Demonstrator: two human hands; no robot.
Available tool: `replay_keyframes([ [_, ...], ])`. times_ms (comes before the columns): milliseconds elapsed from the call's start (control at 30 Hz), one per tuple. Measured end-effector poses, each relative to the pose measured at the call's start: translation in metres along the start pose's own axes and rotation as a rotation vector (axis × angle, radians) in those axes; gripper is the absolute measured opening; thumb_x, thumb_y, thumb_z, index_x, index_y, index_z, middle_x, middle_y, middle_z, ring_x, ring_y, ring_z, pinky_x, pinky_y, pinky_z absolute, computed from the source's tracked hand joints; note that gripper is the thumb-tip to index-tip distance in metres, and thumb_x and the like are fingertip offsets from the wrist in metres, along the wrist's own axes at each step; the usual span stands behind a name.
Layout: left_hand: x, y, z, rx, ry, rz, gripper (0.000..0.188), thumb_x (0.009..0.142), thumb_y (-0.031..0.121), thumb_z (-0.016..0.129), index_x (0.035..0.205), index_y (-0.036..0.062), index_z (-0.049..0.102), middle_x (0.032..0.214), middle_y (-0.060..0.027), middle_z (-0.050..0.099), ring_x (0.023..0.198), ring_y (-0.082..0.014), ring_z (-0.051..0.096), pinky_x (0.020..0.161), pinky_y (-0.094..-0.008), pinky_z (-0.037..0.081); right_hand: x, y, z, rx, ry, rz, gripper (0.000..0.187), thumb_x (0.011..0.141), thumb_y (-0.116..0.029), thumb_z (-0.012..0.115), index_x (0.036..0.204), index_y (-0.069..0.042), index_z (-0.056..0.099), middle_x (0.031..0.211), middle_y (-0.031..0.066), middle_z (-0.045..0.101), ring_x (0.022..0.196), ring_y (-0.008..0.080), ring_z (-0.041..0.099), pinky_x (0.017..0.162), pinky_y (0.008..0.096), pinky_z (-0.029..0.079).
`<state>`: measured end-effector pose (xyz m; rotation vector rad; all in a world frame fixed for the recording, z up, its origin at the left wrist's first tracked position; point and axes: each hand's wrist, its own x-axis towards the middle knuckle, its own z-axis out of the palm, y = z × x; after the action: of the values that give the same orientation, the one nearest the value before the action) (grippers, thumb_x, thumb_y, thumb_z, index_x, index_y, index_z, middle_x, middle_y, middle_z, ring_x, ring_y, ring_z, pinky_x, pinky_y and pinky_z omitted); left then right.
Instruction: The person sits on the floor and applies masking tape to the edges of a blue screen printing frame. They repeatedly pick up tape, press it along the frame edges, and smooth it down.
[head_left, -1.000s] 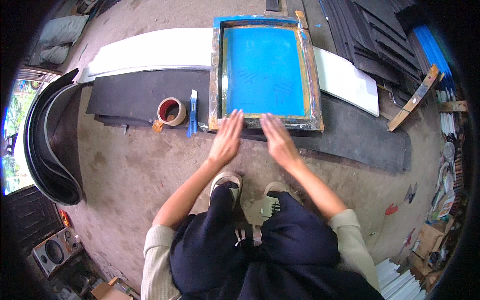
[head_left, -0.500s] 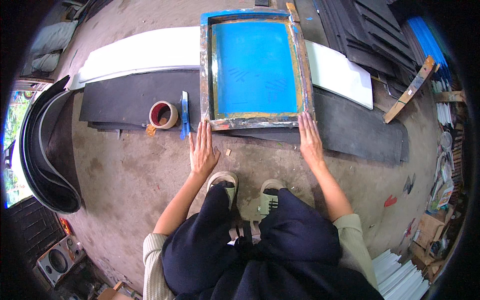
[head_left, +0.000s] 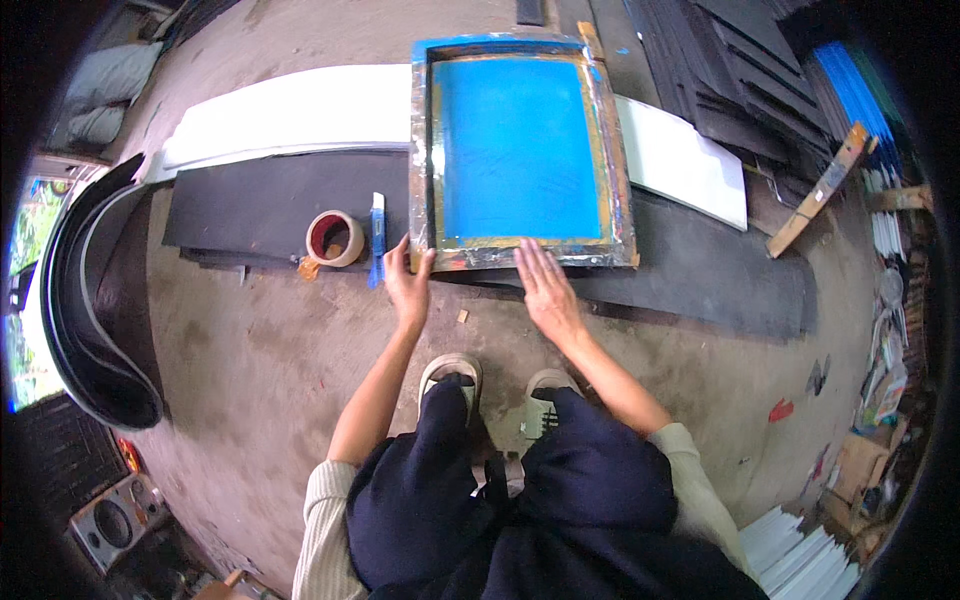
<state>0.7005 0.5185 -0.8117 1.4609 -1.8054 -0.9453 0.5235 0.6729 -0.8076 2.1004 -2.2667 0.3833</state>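
Observation:
A wooden screen-printing frame (head_left: 624, 215) with a blue mesh (head_left: 520, 150) lies across white and dark grey sheets on the floor. My left hand (head_left: 407, 292) grips its near left corner, the thumb and fingers on either side of the wood. On the middle of the near rail rests my right hand (head_left: 548, 300), open, with its fingers stretched out flat. Left of the frame lies a blue utility knife (head_left: 377, 240). Beside the knife a roll of tape (head_left: 335, 238) sits on the dark sheets' near edge.
White sheets (head_left: 290, 110) and dark grey sheets (head_left: 280, 205) run under the frame to both sides. Curved black sheets (head_left: 75, 300) stand at the left. Dark panels (head_left: 720, 80) and a wooden bar (head_left: 818, 190) are at the far right. A loudspeaker (head_left: 115, 520) stands near left.
My right hand has slid left from the near right corner to the middle of the near rail. My left hand has gone from lying flat to gripping the near left corner.

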Motion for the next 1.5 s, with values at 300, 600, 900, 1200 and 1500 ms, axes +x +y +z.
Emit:
replay_keyframes([
  [300,0.002,-0.012,-0.003,-0.178,-0.039,-0.116,0.043,0.079,0.021,0.069,0.116,0.004,0.057,0.101,-0.0043,0.052,0.084,-0.0127,0.052,0.075,-0.0267,0.044,-0.053,0.075,-0.049,-0.092,-0.025,0.256,0.072,0.073,-0.001,0.053,0.138,0.001,0.022,0.144,0.0151,0.023,0.134,0.0266,0.023,0.11,0.0418,0.021],
  [600,0.017,-0.02,-0.021,-0.301,-0.19,-0.167,0.04,0.081,0.019,0.065,0.118,0.0035,0.056,0.109,-0.0064,0.052,0.096,-0.0147,0.054,0.079,-0.027,0.046,-0.002,0.053,-0.024,0.082,0.149,0.314,0.029,0.085,-0.013,0.051,0.111,0.001,0.052,0.108,0.0172,0.052,0.106,0.0322,0.048,0.101,0.0441,0.033],
  [900,0.009,-0.015,-0.016,-0.348,-0.107,-0.206,0.037,0.081,0.017,0.065,0.116,0.0057,0.058,0.099,-0.0036,0.053,0.084,-0.011,0.055,0.076,-0.0254,0.046,0.092,-0.063,0.031,0.366,0.245,0.004,0.007,0.077,-0.009,0.055,0.074,-0.002,0.053,0.075,0.0121,0.051,0.078,0.0279,0.052,0.071,0.0392,0.042],
  [1200,0.005,-0.011,-0.013,-0.397,-0.067,-0.205,0.032,0.082,0.014,0.064,0.112,0.0037,0.06,0.102,-0.0038,0.055,0.088,-0.0108,0.055,0.077,-0.0244,0.046,0.102,-0.07,0.026,0.5,0.147,0.098,0.012,0.079,-0.013,0.057,0.084,-0.004,0.064,0.082,0.0093,0.063,0.081,0.0246,0.059,0.074,0.0362,0.044],
  [1500,0.001,-0.008,-0.007,-0.271,0.054,-0.18,0.029,0.084,0.018,0.061,0.109,0.002,0.061,0.099,-0.0083,0.064,0.089,-0.0141,0.059,0.08,-0.0281,0.047,0.009,0.071,-0.026,0.148,0.179,0.076,0.02,0.082,-0.012,0.058,0.099,-0.004,0.061,0.093,0.0095,0.062,0.09,0.0257,0.057,0.089,0.0413,0.042],
])
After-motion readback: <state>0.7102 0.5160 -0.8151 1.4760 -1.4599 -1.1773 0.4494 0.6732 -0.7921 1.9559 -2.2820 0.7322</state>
